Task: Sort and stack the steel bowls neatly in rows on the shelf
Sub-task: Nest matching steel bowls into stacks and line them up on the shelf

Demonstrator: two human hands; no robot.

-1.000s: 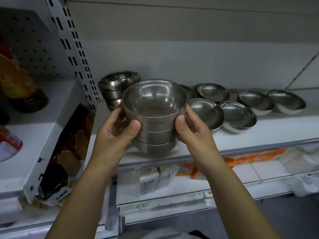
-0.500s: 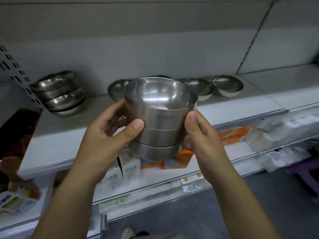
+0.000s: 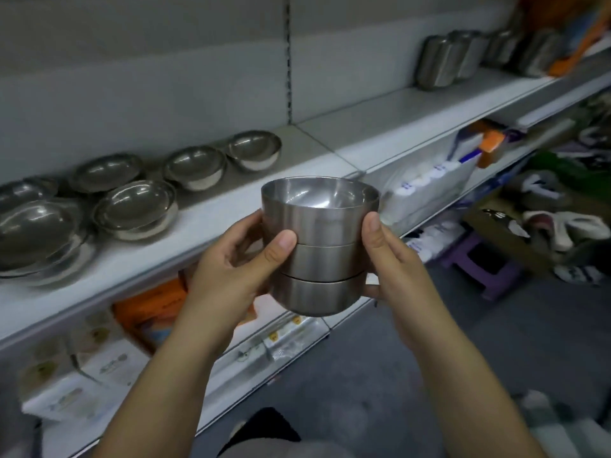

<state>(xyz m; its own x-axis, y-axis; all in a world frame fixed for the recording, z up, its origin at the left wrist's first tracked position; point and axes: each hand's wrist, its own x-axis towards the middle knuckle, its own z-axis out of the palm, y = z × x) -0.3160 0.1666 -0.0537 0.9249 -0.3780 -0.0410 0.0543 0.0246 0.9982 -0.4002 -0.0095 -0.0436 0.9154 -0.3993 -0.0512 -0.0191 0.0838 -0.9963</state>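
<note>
A stack of three steel bowls (image 3: 322, 249) hangs in the air in front of the shelf (image 3: 380, 127), clear of its pale front lip. The bowls are brushed and matte, straight-walled and nested, with a thin seam showing between each. The left hand (image 3: 238, 269) and the right hand (image 3: 393, 259) grip the stack from opposite sides. Their fingers (image 3: 373, 289) curl round behind and beneath it, and each thumb is pressed flat on the near wall.

On the shelf to the left lie shallow bowls (image 3: 135, 206), which are rounded, mirror-bright and loosely scattered, some doubled up. To their right the shelf runs flat, grey and bare as far as a group of steel canisters (image 3: 439, 61) at the far end. Under it, a lower shelf (image 3: 297, 338) carries boxes (image 3: 109, 358) and packets. A purple stool (image 3: 479, 259) stands on the floor to the right.
</note>
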